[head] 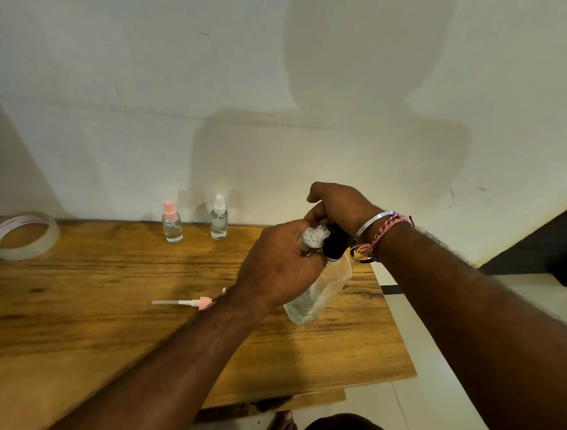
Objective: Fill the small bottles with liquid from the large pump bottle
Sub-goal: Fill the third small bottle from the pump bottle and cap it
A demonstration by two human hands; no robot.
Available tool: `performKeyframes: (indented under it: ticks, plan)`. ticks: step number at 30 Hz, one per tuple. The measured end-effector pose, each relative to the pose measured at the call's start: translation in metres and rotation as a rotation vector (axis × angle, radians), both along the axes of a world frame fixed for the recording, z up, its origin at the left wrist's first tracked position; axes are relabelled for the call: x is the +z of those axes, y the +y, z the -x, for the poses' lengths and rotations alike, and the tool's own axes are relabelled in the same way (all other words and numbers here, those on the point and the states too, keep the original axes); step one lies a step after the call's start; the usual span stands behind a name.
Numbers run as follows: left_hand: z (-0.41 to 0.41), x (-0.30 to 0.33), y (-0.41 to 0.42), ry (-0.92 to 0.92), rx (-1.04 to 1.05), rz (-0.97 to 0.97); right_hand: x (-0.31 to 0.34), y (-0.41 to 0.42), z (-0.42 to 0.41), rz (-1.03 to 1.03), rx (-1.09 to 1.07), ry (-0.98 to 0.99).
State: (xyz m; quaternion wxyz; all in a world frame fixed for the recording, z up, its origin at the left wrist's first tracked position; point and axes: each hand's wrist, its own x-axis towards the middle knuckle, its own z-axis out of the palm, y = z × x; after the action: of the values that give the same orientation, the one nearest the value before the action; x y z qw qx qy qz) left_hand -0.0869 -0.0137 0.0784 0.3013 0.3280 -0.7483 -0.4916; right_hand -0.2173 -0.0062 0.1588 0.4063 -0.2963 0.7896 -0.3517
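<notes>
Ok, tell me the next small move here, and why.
Probably press the pump head down with the right hand, which rests on top of it. The left hand holds a small open bottle against the black pump, foam showing at its top. The large bottle stands tilted on the table. How full the small bottle is cannot be told.

Tabletop (79, 304): wood, visible grain, satin sheen. Large pump bottle (321, 293) at 3 o'clock: clear glossy plastic, black matt pump head. Small bottles at 12 o'clock (172, 225) (219, 224): clear, glossy, plastic caps. Tape roll (22, 236) at 9 o'clock: glossy transparent film. Bangle (370, 222): polished metal; wrist thread (391, 226): woven cloth. Wall (152, 81): matt paint.
</notes>
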Motion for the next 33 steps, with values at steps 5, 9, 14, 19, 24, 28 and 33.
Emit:
performKeyframes:
  ticks: [5, 9, 14, 19, 24, 28, 33]
  plan:
    - [0.0, 0.0, -0.001, -0.004, -0.011, 0.002, -0.006, 0.001, 0.0, 0.04, 0.003, 0.082]
    - [0.0, 0.002, 0.0, 0.002, -0.012, 0.007, -0.006, 0.001, 0.0, 0.062, 0.008, 0.142]
    - [-0.001, 0.001, 0.001, -0.004, -0.017, 0.023, -0.005, 0.003, 0.0, 0.058, 0.008, 0.152]
    - [0.0, 0.003, -0.001, -0.007, -0.009, 0.012, -0.003, 0.001, 0.0, 0.019, -0.001, 0.04]
    - [0.0, 0.001, -0.002, -0.012, -0.009, 0.0, 0.001, -0.001, 0.003, -0.045, 0.024, -0.059]
    - [0.001, 0.001, -0.001, -0.006, -0.017, 0.006, 0.002, 0.0, 0.002, -0.045, 0.016, -0.055]
    - [0.001, 0.001, -0.001, -0.002, -0.022, 0.015, 0.004, -0.001, 0.001, -0.045, 0.01, -0.036]
